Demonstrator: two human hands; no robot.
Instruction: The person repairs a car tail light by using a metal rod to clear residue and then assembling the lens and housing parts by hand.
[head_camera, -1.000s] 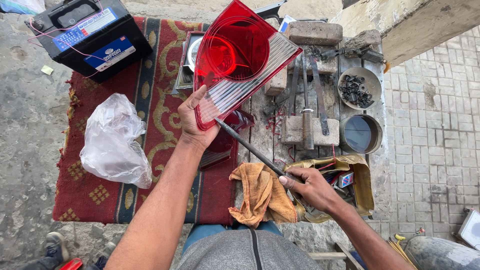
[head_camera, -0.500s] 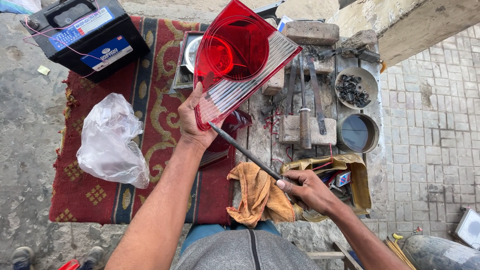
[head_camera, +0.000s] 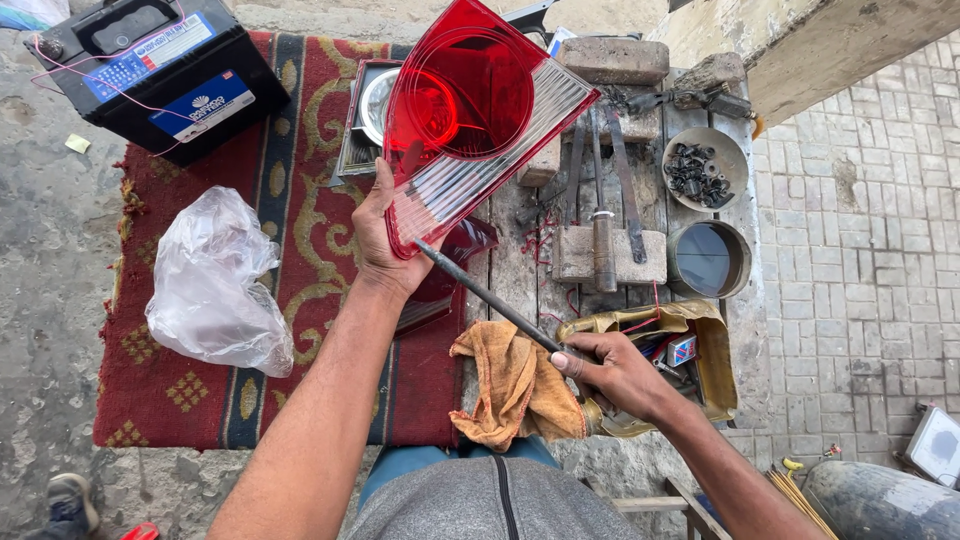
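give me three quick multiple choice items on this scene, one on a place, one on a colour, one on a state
1. Where is the plastic bag?
A on the rug
B in the tin
C on the battery

2. What colour is the cloth?
A blue
B orange
C white

3. What is the left hand doing?
A resting flat on the rug
B holding up the tail light
C hanging free

Answers: 1 A, the bag lies on the red rug. 2 B, the cloth by the right hand is orange. 3 B, its fingers wrap the light's lower edge, while the right hand holds a rod to it.
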